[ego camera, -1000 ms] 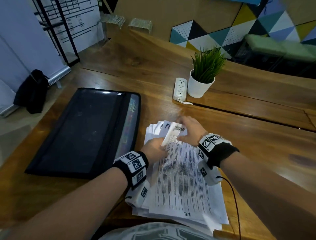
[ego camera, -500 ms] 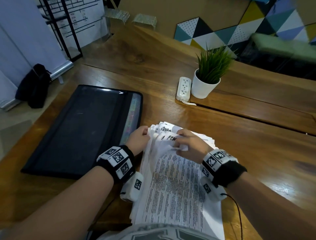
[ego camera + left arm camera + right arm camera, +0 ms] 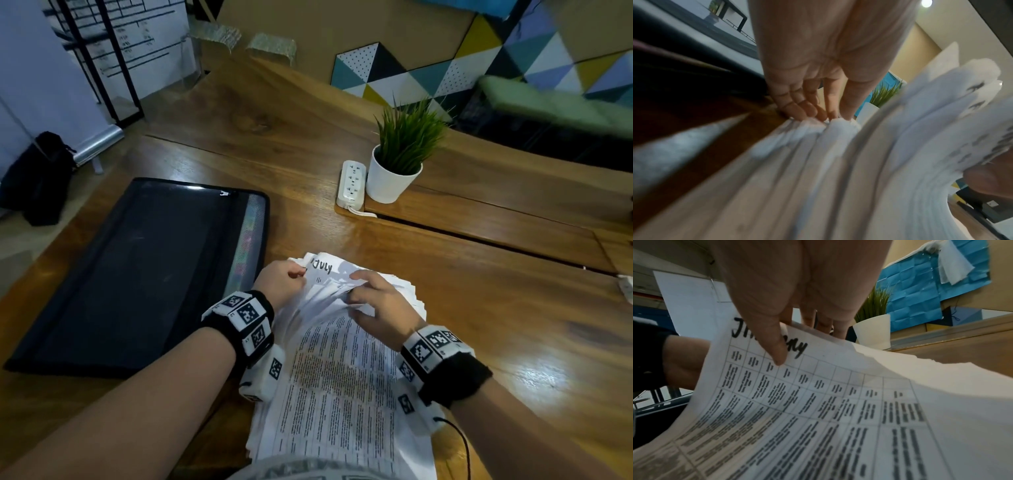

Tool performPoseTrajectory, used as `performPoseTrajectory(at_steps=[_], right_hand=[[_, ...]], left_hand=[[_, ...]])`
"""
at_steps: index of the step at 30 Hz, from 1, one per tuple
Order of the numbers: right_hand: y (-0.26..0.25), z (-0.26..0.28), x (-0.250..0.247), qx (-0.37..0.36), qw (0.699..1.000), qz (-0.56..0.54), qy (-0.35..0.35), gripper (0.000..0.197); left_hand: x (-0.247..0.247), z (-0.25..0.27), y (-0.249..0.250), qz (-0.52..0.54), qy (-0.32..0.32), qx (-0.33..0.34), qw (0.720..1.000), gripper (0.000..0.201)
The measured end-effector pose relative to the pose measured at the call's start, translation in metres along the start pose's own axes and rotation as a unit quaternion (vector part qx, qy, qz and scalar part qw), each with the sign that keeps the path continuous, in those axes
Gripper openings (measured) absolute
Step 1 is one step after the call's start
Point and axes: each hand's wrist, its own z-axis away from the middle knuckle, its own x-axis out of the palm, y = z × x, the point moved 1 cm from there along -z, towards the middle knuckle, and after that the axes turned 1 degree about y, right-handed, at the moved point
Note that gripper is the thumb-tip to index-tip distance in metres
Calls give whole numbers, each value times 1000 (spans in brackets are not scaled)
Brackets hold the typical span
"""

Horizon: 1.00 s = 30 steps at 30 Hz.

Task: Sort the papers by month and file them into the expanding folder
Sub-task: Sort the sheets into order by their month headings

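Stack of papers (image 3: 342, 377) lying on the wooden counter (image 3: 513, 325), just right of the black folder (image 3: 137, 274), which lies flat and shut. Left hand (image 3: 279, 282) at the stack's far left corner, fingers (image 3: 797, 107) held together and tips touching the sheet edges. Right hand (image 3: 376, 301) pinching lifted upper sheets, thumb (image 3: 774, 345) pressed on a bowed sheet with a printed table. Exposed sheet (image 3: 322, 269) headed "July". Potted plant (image 3: 400, 161) and power strip (image 3: 352, 185) beyond, side by side.
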Motion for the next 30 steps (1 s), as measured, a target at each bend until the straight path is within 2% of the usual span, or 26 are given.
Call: performPoseTrajectory(at_steps=[3, 7, 9, 11, 14, 15, 18, 22, 24, 27, 28, 30], right_hand=[[3, -6, -8, 15, 1000, 14, -14, 17], [4, -17, -17, 38, 996, 28, -75, 15], [-2, -18, -21, 41, 994, 35, -96, 17], [-5, -16, -22, 43, 994, 41, -94, 22], [-6, -7, -20, 37, 998, 26, -49, 17], [-5, -4, -18, 31, 999, 18, -34, 14], [-2, 0, -10, 2, 1000, 20, -12, 9], [4, 2, -6, -33, 997, 53, 38, 13], [7, 1, -6, -17, 998, 57, 30, 15], [11, -3, -5, 16, 999, 44, -8, 18], [10, -5, -5, 19, 999, 35, -11, 19], [9, -9, -5, 7, 1000, 28, -10, 17]], left_hand=[[0, -1, 0, 60, 5, 39, 997, 16], [-4, 5, 3, 144, -82, 63, 984, 21], [-7, 9, 3, 185, -115, 35, 975, 33], [-10, 8, -1, 192, -94, 12, 977, 43], [-11, 3, -11, 79, 12, 11, 997, 33], [-10, 1, -12, 51, 28, 12, 998, 34], [-7, -6, -8, -37, 13, 37, 999, 43], [-5, -14, -9, -106, -33, 17, 994, 43], [-8, -14, -8, -100, -14, 31, 994, 36], [-13, -12, -3, -44, 36, 75, 996, 14], [-16, -11, -1, -18, 30, 77, 996, 13], [-19, -9, 4, 66, -21, 50, 996, 16]])
